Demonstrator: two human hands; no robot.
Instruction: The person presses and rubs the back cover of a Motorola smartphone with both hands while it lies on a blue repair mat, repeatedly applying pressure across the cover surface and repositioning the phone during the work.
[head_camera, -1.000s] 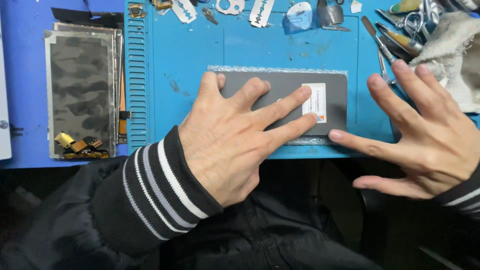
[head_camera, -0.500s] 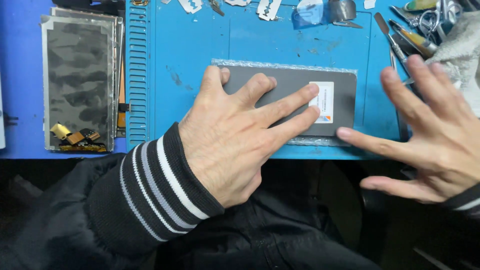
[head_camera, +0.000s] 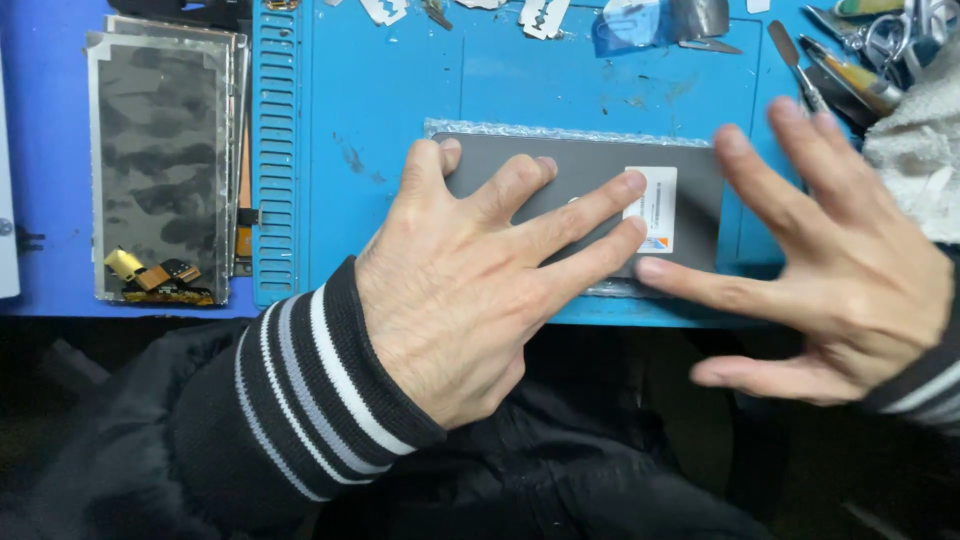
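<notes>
Grey rectangular panel (head_camera: 690, 195) with a white sticker (head_camera: 655, 205), lying on the blue work mat (head_camera: 390, 110) under the left hand (head_camera: 470, 290), whose spread fingers press flat on it. Right hand (head_camera: 850, 270), fingers splayed, index tip touching the panel's near edge. Razor blades (head_camera: 545, 15) beyond the hands; a stack of display panels (head_camera: 160, 160) well left; tweezers (head_camera: 800, 65) beyond the right hand.

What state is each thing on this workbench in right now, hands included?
Left hand: spread flat, pressing on the grey panel.
Right hand: open, fingers splayed, forefinger tip at the panel's near edge.
Grey panel: lying flat on the blue mat, white sticker up.
Blue mat: flat, scuffed.
Screen panels: stacked flat at left, untouched.
Hand tools: lying loose, far right.
</notes>
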